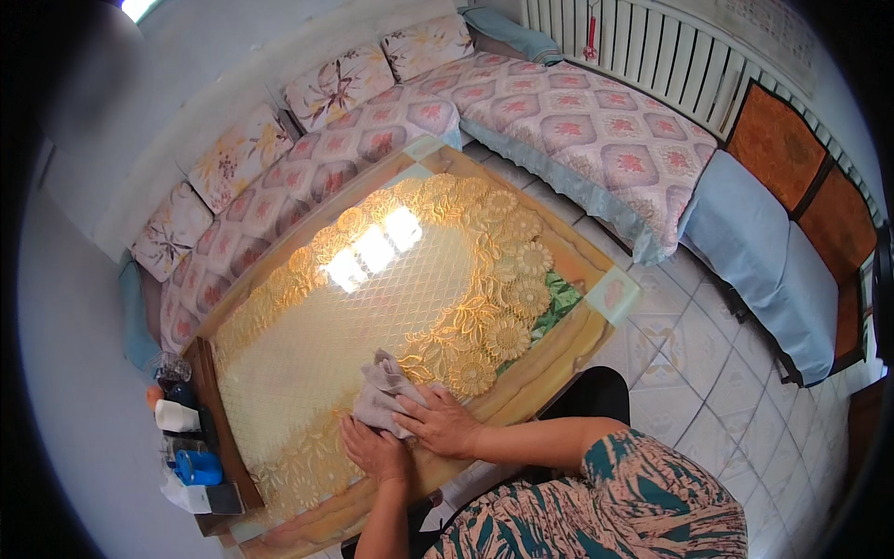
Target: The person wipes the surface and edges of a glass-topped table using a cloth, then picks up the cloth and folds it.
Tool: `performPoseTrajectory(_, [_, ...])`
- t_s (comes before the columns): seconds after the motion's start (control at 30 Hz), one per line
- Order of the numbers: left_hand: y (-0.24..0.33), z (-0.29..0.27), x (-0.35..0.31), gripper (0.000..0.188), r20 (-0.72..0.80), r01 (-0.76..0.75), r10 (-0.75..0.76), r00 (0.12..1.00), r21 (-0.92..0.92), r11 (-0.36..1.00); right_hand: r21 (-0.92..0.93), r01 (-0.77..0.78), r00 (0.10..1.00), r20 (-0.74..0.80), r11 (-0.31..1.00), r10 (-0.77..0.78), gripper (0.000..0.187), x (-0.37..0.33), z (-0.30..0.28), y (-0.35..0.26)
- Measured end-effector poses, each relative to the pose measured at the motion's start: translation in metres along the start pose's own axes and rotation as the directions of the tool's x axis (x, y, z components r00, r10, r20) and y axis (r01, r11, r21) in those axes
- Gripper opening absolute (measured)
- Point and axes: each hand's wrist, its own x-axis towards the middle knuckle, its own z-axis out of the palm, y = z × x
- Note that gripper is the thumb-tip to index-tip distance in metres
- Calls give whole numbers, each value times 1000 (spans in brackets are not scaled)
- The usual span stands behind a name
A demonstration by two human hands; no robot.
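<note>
A crumpled greyish-pink cloth point(382, 389) rests on the near side of a table point(326, 326) covered with a shiny gold lace-patterned tablecloth point(507, 337). My right hand point(441, 425) comes in from the right and grips the cloth's right edge, fingers bent over it. At the cloth's lower left, my left hand point(374, 451) has its fingers curled against the fabric and holds that end. Part of the cloth bunches up between the two hands, and the fingertips under it are hidden.
Along the table's left end stand a blue container point(198, 468), a white roll point(177, 416) and other small items. Sofas with patterned covers point(582, 130) line the back, with floral cushions point(340, 84). A blue-covered chair point(759, 247) stands right on the tiled floor point(689, 373).
</note>
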Motion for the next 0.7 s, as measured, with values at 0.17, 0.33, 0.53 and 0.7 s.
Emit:
performPoseTrajectory(0.17, [3, -6, 0, 52, -16, -12, 12, 1000, -3, 1000, -58, -25, 997, 67, 998, 29, 37, 54, 12, 66])
performPoseTrajectory(0.33, [1, -8, 1, 52, -36, -31, 32, 999, 18, 999, -451, -374, 895, 53, 810, 442, 33, 74, -38, 171])
performPoseTrajectory(0.53, [11, -15, -1, 52, -8, 4, -3, 1000, 14, 1000, -525, -756, 526, -133, 390, 840, 42, 1, -153, 249])
performPoseTrajectory(0.7, [9, -9, -2, 53, -46, -25, 26, 999, 35, 999, -630, -705, 659, -413, 325, 629, 42, -73, -144, 235])
